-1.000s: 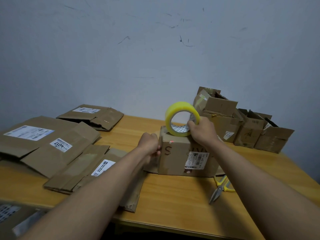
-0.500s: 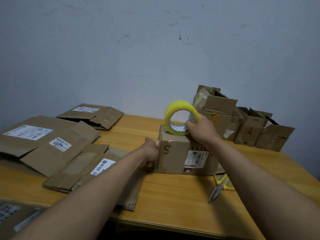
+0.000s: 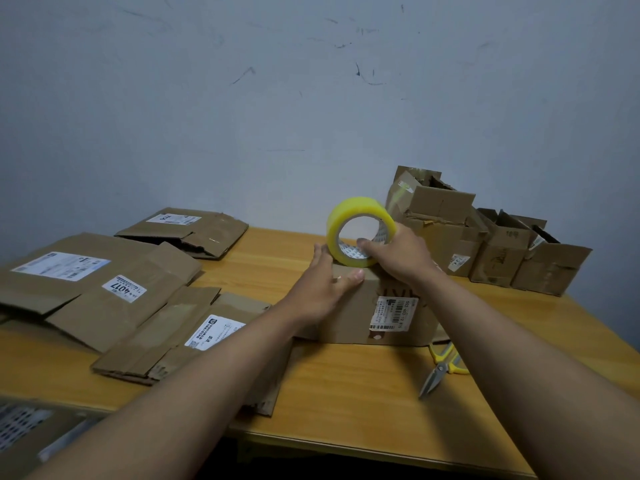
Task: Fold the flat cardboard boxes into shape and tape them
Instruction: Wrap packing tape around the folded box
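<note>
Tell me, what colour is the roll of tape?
Yellow. The roll of tape, gripped by the right hand, shows clearly in the head view.

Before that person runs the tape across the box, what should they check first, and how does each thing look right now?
1. Box stands folded on the table: ok.
2. Left hand rests flat on the box top, steadying it: ok.
3. Right hand grips the tape roll, which is upright on the box: ok.
4. Tape end stuck to the box: cannot tell.
5. Top flaps fully closed: cannot tell, hands cover them.
6. Scissors lie nearby on the table for cutting: ok.
</note>
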